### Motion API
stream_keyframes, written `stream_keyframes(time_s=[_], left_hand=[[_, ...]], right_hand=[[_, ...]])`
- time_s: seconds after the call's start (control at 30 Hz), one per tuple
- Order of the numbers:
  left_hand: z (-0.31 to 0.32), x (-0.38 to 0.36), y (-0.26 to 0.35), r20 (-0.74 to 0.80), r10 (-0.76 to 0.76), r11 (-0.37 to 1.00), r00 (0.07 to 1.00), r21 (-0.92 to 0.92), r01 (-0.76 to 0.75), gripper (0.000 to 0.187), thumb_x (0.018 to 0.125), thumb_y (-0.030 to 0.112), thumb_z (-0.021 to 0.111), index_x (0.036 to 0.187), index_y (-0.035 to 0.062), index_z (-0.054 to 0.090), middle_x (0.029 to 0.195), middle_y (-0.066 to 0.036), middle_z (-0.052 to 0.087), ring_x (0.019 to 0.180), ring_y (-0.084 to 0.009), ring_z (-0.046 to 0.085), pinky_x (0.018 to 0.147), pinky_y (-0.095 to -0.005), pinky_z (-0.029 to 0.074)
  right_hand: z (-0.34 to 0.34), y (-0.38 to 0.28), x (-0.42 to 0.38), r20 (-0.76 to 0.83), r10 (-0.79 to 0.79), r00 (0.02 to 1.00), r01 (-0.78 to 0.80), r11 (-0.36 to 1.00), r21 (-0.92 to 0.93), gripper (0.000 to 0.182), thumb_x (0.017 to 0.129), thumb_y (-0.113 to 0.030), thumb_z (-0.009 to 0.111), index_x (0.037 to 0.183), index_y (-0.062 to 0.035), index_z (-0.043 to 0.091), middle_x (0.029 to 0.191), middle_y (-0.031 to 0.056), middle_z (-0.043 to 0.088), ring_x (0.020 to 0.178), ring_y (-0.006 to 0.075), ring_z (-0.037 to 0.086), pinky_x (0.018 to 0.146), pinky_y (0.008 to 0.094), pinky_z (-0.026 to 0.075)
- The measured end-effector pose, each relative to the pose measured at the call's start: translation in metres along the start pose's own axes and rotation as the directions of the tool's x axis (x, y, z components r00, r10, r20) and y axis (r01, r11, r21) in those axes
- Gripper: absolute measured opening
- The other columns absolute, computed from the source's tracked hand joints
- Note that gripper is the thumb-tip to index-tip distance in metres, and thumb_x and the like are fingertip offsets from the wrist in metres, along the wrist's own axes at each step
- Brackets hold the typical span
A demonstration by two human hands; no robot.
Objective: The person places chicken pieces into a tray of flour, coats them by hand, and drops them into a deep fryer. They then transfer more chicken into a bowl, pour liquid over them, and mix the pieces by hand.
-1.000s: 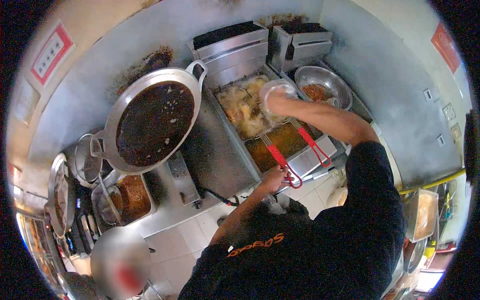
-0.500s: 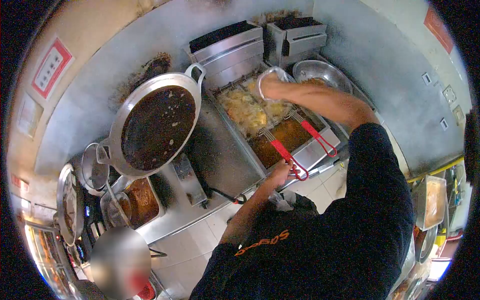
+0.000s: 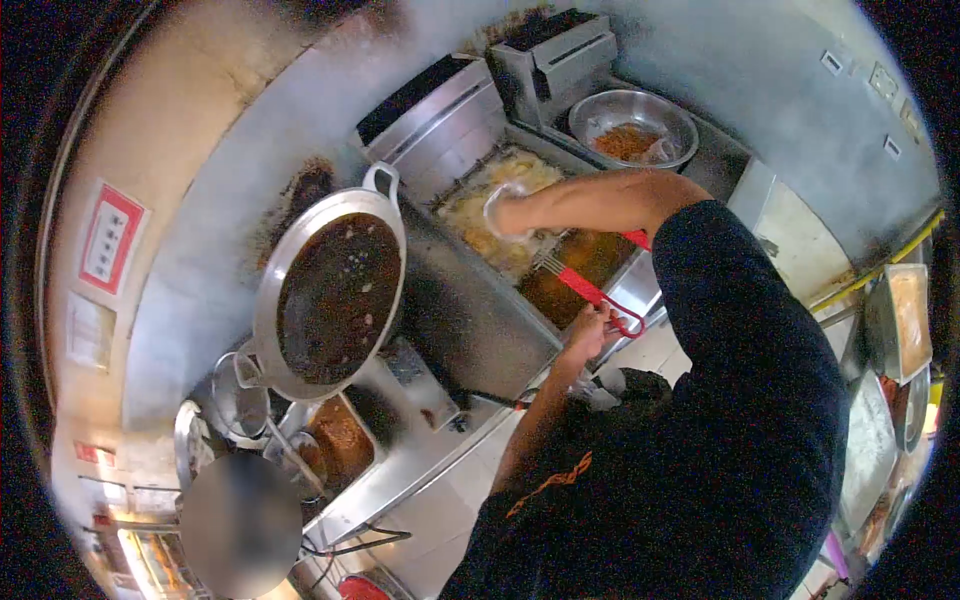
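Observation:
My left hand [image 3: 589, 332] is closed at the red handle [image 3: 590, 292] of a fry basket on the near side of the deep fryer. My right hand [image 3: 512, 214], in a clear plastic glove, reaches low over the frying food [image 3: 465, 222], its fingers hidden from view. Pale golden pieces sit in bubbling oil around it. Brown oil [image 3: 550, 303] shows at the fryer's front, below the basket. A second red handle [image 3: 637, 239] is mostly covered by my right forearm.
A large pan of dark oil [image 3: 338, 290] stands left of the fryer. Behind my right arm is a metal bowl [image 3: 632, 130] holding brown crumb-like bits. A strainer [image 3: 240, 397] and a tray of brown contents [image 3: 343, 440] are at lower left, near a person's blurred head [image 3: 240, 525].
My right hand has come forward and left over the frying food, away from the fryer's back. My left hand stays at the basket handle. The whole view has shifted and turned.

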State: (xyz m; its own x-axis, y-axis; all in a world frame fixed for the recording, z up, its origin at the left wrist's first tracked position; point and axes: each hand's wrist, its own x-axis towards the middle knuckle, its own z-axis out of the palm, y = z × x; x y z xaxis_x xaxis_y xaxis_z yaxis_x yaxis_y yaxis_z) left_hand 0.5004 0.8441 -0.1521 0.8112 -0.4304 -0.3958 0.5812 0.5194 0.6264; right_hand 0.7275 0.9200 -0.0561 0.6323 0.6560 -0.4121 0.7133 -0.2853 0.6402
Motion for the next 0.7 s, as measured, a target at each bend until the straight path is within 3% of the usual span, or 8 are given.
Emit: stream_keyframes(time_s=[0.27,0.33,0.4,0.43,0.5,0.53,0.63,0.7], left_hand=[[-0.003,-0.013,0.000,-0.031,-0.021,0.999,0.999,-0.029,0.020,0.017,0.087,0.026,0.046,0.094,0.0118,0.039,0.087,-0.003,0.049,0.081,-0.0224,0.056,0.072,-0.0463,0.048],[-0.003,-0.013,0.000,0.030,-0.031,0.999,0.999,-0.032,0.032,0.017,0.087,0.026,0.046,0.093,0.0120,0.040,0.085,-0.003,0.049,0.080,-0.0224,0.056,0.070,-0.0464,0.049],[-0.002,-0.011,0.004,0.034,-0.058,0.998,0.998,0.002,0.057,0.015,0.087,0.026,0.046,0.092,0.0124,0.041,0.084,-0.003,0.048,0.077,-0.0218,0.056,0.069,-0.0458,0.050],[-0.012,-0.005,-0.004,0.094,-0.056,0.998,0.994,0.011,0.055,0.016,0.087,0.026,0.045,0.091,0.0119,0.041,0.082,-0.004,0.049,0.076,-0.0215,0.056,0.069,-0.0447,0.050],[-0.008,-0.010,0.001,0.043,-0.045,0.994,0.998,0.106,0.041,0.017,0.087,0.027,0.046,0.091,0.0117,0.041,0.081,-0.004,0.049,0.076,-0.0211,0.056,0.068,-0.0435,0.051],[-0.005,-0.012,0.003,-0.010,-0.035,0.976,0.999,0.214,0.036,0.018,0.087,0.028,0.046,0.091,0.0116,0.041,0.080,-0.004,0.049,0.076,-0.0206,0.056,0.067,-0.0422,0.051],[-0.007,-0.010,-0.003,0.058,-0.013,0.998,0.998,0.062,0.010,0.020,0.087,0.030,0.045,0.091,0.0109,0.041,0.078,-0.003,0.050,0.073,-0.0192,0.057,0.064,-0.0392,0.053],[-0.011,-0.009,0.005,0.054,-0.037,0.997,0.998,0.063,0.034,0.019,0.087,0.028,0.045,0.092,0.0100,0.041,0.078,-0.003,0.051,0.070,-0.0192,0.058,0.064,-0.0395,0.053]], right_hand=[[0.084,0.129,-0.070,0.420,-0.147,0.896,-0.226,0.663,0.714,0.013,0.066,-0.019,0.056,0.069,-0.0089,0.062,0.067,0.0100,0.058,0.064,0.0209,0.053,0.053,0.0380,0.042],[0.186,0.094,-0.058,-0.504,-0.377,0.777,0.611,0.643,0.462,0.020,0.077,-0.025,0.050,0.074,-0.0058,0.055,0.065,0.0038,0.054,0.061,0.0181,0.051,0.052,0.0361,0.043],[0.118,0.063,-0.155,-0.003,0.077,0.997,-0.035,0.480,0.877,0.033,0.077,-0.037,0.053,0.060,-0.0083,0.055,0.050,0.0033,0.046,0.047,0.0164,0.043,0.043,0.0323,0.033],[0.138,0.050,-0.154,0.001,0.073,0.997,-0.036,0.485,0.874,0.033,0.077,-0.037,0.053,0.060,-0.0083,0.055,0.050,0.0033,0.046,0.047,0.0164,0.043,0.043,0.0323,0.033],[0.182,0.023,-0.154,-0.583,0.095,0.807,0.550,-0.481,0.683,0.024,0.084,-0.026,0.045,0.067,-0.0095,0.051,0.061,-0.0005,0.048,0.052,0.0124,0.042,0.044,0.0321,0.034],[0.189,0.017,-0.152,-0.578,0.083,0.812,0.537,-0.494,0.684,0.024,0.084,-0.026,0.045,0.067,-0.0095,0.051,0.061,-0.0005,0.048,0.052,0.0124,0.042,0.044,0.0321,0.034],[0.096,0.013,-0.205,0.381,-0.091,0.920,-0.385,-0.386,0.838,0.023,0.075,-0.033,0.060,0.068,-0.0109,0.058,0.052,0.0000,0.050,0.045,0.0102,0.047,0.040,0.0276,0.036],[0.222,-0.011,-0.139,0.001,0.108,0.994,0.022,-0.209,0.978,0.018,0.077,-0.029,0.058,0.071,-0.0119,0.058,0.054,-0.0008,0.051,0.045,0.0088,0.046,0.040,0.0264,0.036]])
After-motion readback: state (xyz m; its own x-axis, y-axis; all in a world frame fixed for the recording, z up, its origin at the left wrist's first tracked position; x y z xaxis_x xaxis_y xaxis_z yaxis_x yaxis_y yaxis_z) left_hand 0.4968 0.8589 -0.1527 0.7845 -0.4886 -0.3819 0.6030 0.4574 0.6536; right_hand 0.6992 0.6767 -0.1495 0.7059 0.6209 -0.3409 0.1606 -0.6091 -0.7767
